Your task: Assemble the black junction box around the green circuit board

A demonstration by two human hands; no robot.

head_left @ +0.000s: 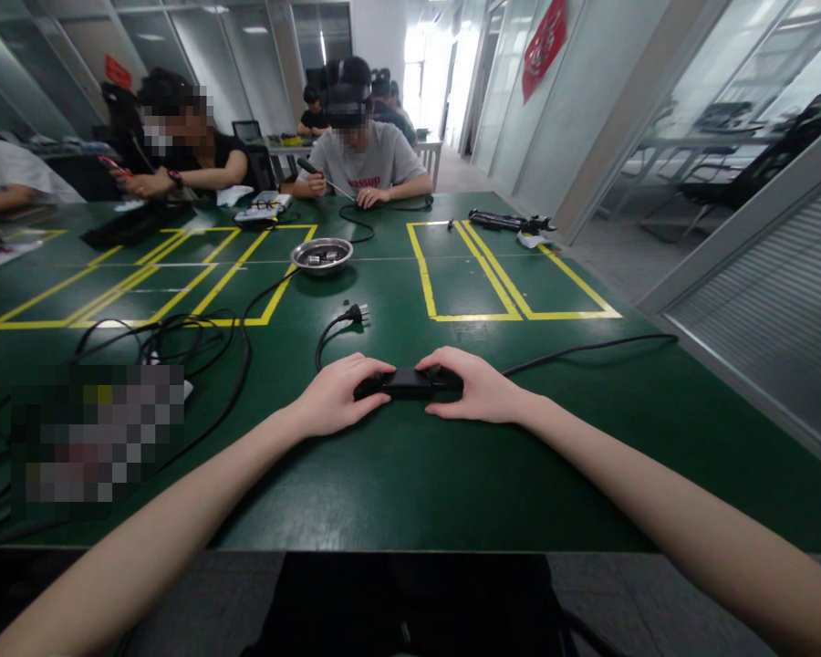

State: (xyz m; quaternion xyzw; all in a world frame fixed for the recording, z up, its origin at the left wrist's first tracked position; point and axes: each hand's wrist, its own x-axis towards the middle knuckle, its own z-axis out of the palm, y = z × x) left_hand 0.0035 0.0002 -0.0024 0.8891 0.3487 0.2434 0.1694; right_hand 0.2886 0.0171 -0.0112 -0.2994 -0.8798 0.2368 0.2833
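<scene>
A black power adapter, long and box-shaped, lies crosswise on the green table in front of me. My left hand grips its left end between thumb and fingers. Its right end is held the same way by my right hand. Both hands cover the ends, so only the middle of the adapter shows. Beyond my left hand, a short black cord curves up to a plug with its prongs pointing right. From behind my right hand a thin black cable runs toward the table's right edge.
Tangled black cables and a blurred-out object lie at the left. A metal bowl with small metal parts stands farther back. Yellow tape marks the table. Opposite, a person in a grey shirt holds a screwdriver.
</scene>
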